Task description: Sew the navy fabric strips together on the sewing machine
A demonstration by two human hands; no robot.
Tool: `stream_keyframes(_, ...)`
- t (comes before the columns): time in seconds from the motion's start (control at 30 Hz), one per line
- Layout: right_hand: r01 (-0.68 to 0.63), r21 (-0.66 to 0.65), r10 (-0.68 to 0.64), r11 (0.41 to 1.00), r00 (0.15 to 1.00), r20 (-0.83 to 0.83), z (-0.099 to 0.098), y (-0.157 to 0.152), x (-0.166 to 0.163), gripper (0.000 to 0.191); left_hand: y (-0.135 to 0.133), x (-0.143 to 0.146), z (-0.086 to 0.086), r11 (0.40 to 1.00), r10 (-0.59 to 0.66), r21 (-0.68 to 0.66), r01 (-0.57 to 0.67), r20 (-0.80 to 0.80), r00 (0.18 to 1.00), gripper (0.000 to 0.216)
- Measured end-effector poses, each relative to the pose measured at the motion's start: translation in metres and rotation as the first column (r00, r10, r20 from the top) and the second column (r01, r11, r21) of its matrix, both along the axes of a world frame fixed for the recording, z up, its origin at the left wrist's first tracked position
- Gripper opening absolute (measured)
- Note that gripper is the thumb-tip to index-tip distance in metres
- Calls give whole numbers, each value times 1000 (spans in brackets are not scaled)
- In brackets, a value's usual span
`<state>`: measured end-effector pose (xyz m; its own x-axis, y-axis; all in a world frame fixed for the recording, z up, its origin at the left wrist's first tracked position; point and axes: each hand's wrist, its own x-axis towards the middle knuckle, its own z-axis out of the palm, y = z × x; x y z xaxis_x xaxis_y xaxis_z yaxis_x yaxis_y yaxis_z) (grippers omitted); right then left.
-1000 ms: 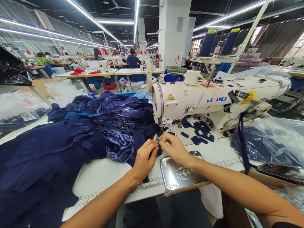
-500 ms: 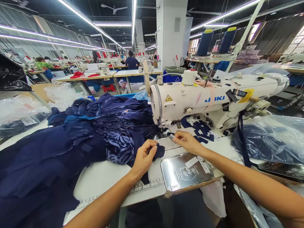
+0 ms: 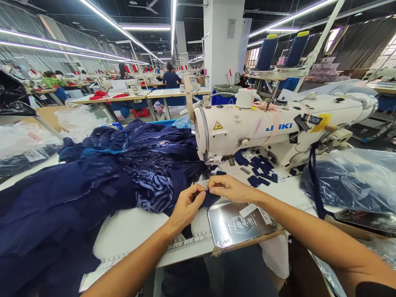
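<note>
A navy garment [image 3: 114, 181] with light-blue swirl embroidery lies heaped across the left of the sewing table and up to the needle area. My left hand [image 3: 187, 207] pinches an edge of its navy fabric [image 3: 212, 199] between thumb and forefinger. Right beside it, the fingertips of my right hand [image 3: 230, 189] are closed on the same edge, close to touching the left ones. Whether a small label is also in those right fingers is hidden. Just behind both hands stands the head of the white sewing machine [image 3: 216, 132].
A shiny metal tin lid [image 3: 238, 231] lies at the table's front edge by a printed ruler [image 3: 185, 243]. Several navy fabric scraps [image 3: 261, 167] are scattered under the machine arm. A plastic-bagged navy bundle [image 3: 346, 181] sits at right. Two navy thread cones [image 3: 266, 51] stand behind.
My right hand has moved left to meet my left hand at the fabric edge. The small pale piece seen in its fingers before no longer shows there. My left hand keeps its pinch.
</note>
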<state>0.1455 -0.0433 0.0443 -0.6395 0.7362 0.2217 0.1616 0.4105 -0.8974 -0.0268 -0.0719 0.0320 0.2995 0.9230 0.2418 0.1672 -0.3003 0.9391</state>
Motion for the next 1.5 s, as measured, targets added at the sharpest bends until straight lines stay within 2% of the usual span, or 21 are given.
stream_keyframes(0.17,23,-74,-35,997,984,-172,-12,2,-4,27,-2,1,-2,997,70,-52,-65,112,991,27)
stream_keyframes(0.4,-27,-255,-52,966,954,-297,-22,1,-8,36,-5,4,-1,988,93,-133,-73,152,984,30)
stream_keyframes(0.63,-71,-334,-46,940,942,-331,-27,2,-5,37,-2,2,-8,979,46,-205,6,247,968,31)
stream_keyframes(0.7,-86,-323,-32,943,938,-344,-27,2,-5,36,-1,1,-9,974,23,-223,39,267,963,31)
stream_keyframes(0.87,13,-209,-73,978,956,-285,-26,5,-5,29,5,-2,-5,982,-26,-183,54,150,988,29)
stream_keyframes(0.97,106,-165,-145,981,958,-246,-23,6,-4,25,11,-5,-5,1000,-14,-23,12,-82,997,24)
stream_keyframes(1.07,182,-77,-193,980,964,-184,-17,7,4,19,16,-9,-7,985,39,174,18,-318,947,22)
stream_keyframes(1.13,233,51,-229,971,970,-83,-13,9,18,11,16,-9,-5,984,21,175,42,-345,938,34)
stream_keyframes(1.23,367,267,-401,891,912,87,-10,13,54,3,9,-7,5,1000,-17,-23,12,-262,965,39)
stream_keyframes(1.3,496,373,-584,784,793,174,-9,19,81,6,4,-1,17,991,-13,-135,-18,-230,973,35)
stream_keyframes(1.37,550,457,-698,699,665,266,-8,25,100,8,3,9,29,990,-17,-142,-19,-249,968,30)
stream_keyframes(1.43,518,510,-713,687,615,336,-8,32,106,8,6,22,38,997,-48,-80,25,-301,953,27)
stream_keyframes(1.5,434,539,-668,722,639,381,-10,38,97,7,15,34,40,994,-95,8,107,-391,915,23)
